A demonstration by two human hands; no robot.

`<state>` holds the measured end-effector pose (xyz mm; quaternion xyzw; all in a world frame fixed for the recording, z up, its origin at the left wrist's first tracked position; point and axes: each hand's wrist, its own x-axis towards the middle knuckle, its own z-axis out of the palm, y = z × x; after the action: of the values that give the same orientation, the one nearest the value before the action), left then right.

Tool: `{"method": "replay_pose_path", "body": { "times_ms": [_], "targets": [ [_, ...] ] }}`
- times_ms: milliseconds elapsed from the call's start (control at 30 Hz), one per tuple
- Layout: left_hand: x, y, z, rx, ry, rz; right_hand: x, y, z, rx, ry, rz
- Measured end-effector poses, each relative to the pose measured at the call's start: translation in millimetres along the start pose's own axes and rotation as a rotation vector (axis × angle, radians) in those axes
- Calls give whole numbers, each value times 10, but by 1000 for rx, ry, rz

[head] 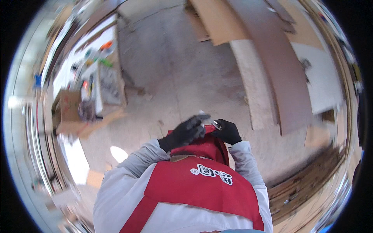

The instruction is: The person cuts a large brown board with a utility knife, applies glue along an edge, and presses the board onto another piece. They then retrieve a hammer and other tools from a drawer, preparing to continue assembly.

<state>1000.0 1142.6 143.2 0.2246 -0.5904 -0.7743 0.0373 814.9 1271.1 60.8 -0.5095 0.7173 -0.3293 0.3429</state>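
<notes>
My left hand [188, 131], in a black glove, is closed around a small whitish object [203, 118] that is too blurred to name. Close to its right, my right hand [226, 130], also gloved in black, grips a small shiny metal item [217, 125] of unclear kind. Both hands are just above the lower part of a red apron [198, 145], near its raised edge. The apron's bib bears writing and lies over a white long-sleeved top.
Brown and white boards [285, 78] lie at the upper right. On the left stands a worktable [123, 96] with coloured items and a cardboard box [70, 106] beside it. Dark wood [303, 186] lies at the lower right. The concrete floor [174, 67] spans the middle.
</notes>
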Motion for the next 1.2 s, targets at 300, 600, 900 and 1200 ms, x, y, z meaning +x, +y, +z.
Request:
{"method": "replay_pose_path", "body": {
  "times_ms": [300,600,900,1200],
  "targets": [
    [-762,123,-918,-454,523,297,1113,-943,197,563,-329,473],
    [-1636,-310,-2777,-501,1309,490,2722,-1755,1385,617,-308,479],
    [-2480,-661,-3620,-599,1943,490,4179,-3132,2539,325,-499,258],
    [-2300,-827,-3711,-595,2184,233,5826,-4500,3872,111,-615,-99]
  ]
}}
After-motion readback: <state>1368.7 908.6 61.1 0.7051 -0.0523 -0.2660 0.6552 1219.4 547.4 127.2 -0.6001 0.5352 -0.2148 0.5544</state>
